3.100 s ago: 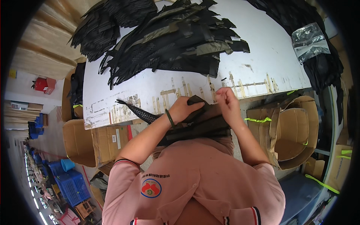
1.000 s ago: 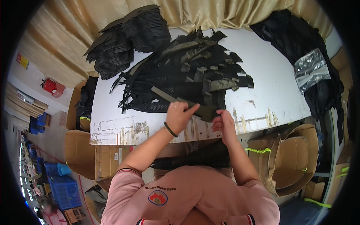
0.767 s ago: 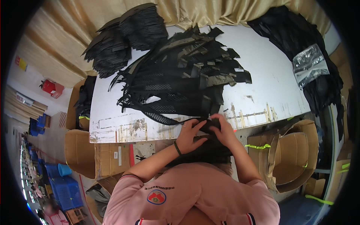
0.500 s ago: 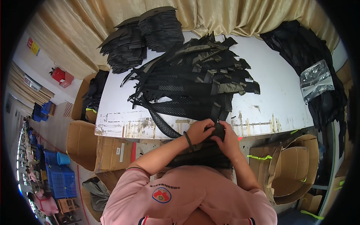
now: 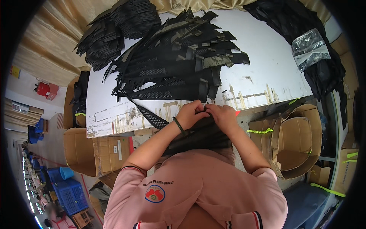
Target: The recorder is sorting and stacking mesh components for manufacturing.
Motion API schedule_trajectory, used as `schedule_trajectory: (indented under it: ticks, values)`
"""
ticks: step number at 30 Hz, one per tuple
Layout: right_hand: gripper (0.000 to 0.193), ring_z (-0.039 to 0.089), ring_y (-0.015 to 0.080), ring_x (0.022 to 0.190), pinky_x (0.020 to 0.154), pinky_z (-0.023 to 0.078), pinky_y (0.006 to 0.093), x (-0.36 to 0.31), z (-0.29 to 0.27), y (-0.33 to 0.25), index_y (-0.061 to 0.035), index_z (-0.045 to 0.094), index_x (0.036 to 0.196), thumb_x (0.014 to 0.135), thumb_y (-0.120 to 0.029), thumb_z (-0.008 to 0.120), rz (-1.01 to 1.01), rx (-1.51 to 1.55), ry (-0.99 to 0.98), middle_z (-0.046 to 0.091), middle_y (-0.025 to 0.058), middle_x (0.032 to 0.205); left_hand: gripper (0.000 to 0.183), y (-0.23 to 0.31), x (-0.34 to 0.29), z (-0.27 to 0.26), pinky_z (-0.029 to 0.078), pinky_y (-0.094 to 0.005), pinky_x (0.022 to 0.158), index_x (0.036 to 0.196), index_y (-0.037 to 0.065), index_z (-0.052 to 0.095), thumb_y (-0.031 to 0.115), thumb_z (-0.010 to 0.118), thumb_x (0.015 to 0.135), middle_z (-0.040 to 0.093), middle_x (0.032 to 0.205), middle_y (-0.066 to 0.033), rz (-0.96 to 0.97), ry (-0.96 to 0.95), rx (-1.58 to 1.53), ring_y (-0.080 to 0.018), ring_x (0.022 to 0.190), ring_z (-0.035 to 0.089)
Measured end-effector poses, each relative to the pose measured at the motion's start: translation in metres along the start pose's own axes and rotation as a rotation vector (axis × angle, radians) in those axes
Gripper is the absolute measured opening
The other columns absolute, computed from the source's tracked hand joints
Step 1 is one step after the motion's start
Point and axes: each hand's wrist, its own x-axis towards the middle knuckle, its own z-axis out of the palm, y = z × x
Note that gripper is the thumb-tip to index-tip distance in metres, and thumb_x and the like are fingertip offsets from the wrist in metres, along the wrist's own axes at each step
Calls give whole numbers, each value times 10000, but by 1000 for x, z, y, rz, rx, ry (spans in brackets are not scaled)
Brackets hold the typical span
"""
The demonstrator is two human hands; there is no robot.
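At the table's near edge my left hand (image 5: 192, 114) and my right hand (image 5: 222, 118) are close together. Both have their fingers pinched on a dark fabric piece (image 5: 207, 121), mostly hidden behind the fingers. More black cloth lies over my lap (image 5: 198, 139) beneath them. Just beyond the hands spreads a pile of black mesh straps (image 5: 152, 82) with dark olive and black ends. One mesh strap (image 5: 146, 114) trails from the pile over the table edge, passing left of my left wrist.
Stacks of dark fabric pieces (image 5: 135, 19) stand at the back left of the white table (image 5: 263, 49). Black cloth with a clear plastic bag (image 5: 310, 47) on it hangs at the right. Open cardboard boxes (image 5: 295, 141) (image 5: 79, 149) flank me, and a curtain (image 5: 49, 42) hangs behind the table.
The whole view has shifted, so the table and pile sit higher and further left. My right hand has turned inward, its fingers closing nearer to the left hand's, and the held fabric shows less.
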Motion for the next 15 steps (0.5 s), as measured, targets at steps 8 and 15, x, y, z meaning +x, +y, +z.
schedule_trajectory:
  ticks: [8,15]
  values:
    - [140,521,181,580,558,410,303,3,6,10,-55,580,747,818,-172,611,241,367,136,531,38,625,199,18,-22,9,438,-342,555,777,46,556,157,721,769,562,674,-107,389,30,227,-275,613,561]
    - [145,463,71,607,565,347,213,-21,12,-4,-69,580,724,821,-176,572,902,1344,-58,527,-30,666,161,15,-24,1,454,-342,613,787,32,555,119,690,784,576,794,-115,237,-21,148,-274,707,573]
